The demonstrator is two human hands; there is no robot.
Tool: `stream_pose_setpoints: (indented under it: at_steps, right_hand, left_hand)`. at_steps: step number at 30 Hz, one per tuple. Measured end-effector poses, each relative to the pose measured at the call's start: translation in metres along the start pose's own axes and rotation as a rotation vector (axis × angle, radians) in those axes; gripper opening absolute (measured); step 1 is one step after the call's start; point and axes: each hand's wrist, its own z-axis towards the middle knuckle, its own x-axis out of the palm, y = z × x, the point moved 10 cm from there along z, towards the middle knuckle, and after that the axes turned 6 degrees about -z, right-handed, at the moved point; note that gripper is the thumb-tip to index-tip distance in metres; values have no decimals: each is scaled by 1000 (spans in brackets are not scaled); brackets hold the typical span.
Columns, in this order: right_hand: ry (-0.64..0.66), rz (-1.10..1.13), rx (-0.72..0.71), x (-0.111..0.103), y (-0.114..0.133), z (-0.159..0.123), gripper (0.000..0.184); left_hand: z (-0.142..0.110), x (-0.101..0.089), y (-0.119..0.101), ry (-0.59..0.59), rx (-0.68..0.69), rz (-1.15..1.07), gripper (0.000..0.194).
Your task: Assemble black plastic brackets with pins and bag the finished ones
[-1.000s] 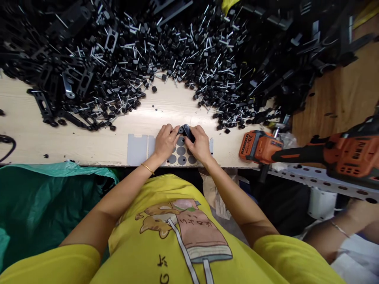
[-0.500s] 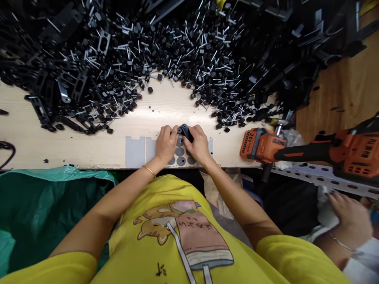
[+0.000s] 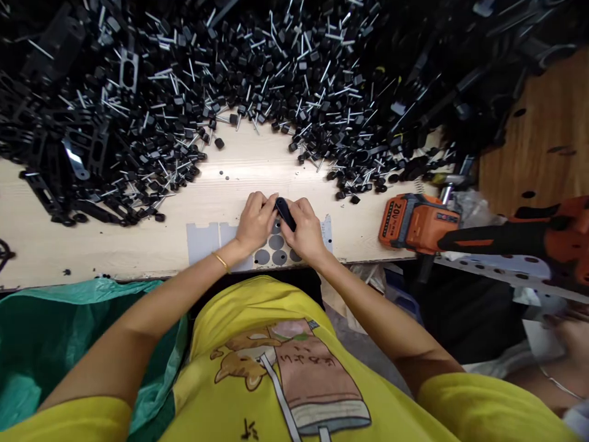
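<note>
My right hand (image 3: 304, 234) is closed around a long black part with a rounded end (image 3: 285, 213), tilted up to the left. Close on the other side, my left hand (image 3: 254, 222) has its thumb and fingers pinched together at that part's upper end. Whatever lies between the left fingertips is hidden. Under both hands is a sheet of flat grey discs (image 3: 277, 242), partly covered by my fingers. Left of it lie plain grey rectangular pieces (image 3: 202, 243).
A big heap of black knobs with metal pins (image 3: 257, 67) spreads across the back. Slotted black brackets (image 3: 41, 187) lie at left. An orange cordless power tool (image 3: 416, 222) rests at right, another nearer. A green bag (image 3: 83, 325) hangs below the left edge. A co-worker's arm (image 3: 538, 383) shows at lower right.
The black part has turned in my hands, and the small round grey piece seen beside it at my left fingertips is now hidden. The view has shifted slightly. The co-worker's hand has moved.
</note>
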Motion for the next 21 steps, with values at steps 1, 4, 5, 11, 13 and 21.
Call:
stream_pose_setpoints:
  at_steps: [1,4,5,11,13,21]
  right_hand:
    - [-1,6,0,0,0,0,39]
    - [-7,28,8,-2,1,0,40]
    - [-1,36,11,-1,1,0,41]
    - [56,67,45,3,-3,-1,45]
    - [52,79,36,3,-3,-1,46]
    - [30,76,13,5,2,4,45]
  left_hand:
    - [1,2,-4,42,68,-23,28]
    - [3,-7,-7,0,94,-43,29]
    - [2,-12,-5,-54,44,-35,30]
    - [-3,-10,-9,-71,-59,-42,31]
    - [-1,-10,-6,-43,-66,-49,30]
    - [4,-18,-1,-59,11,-119,27]
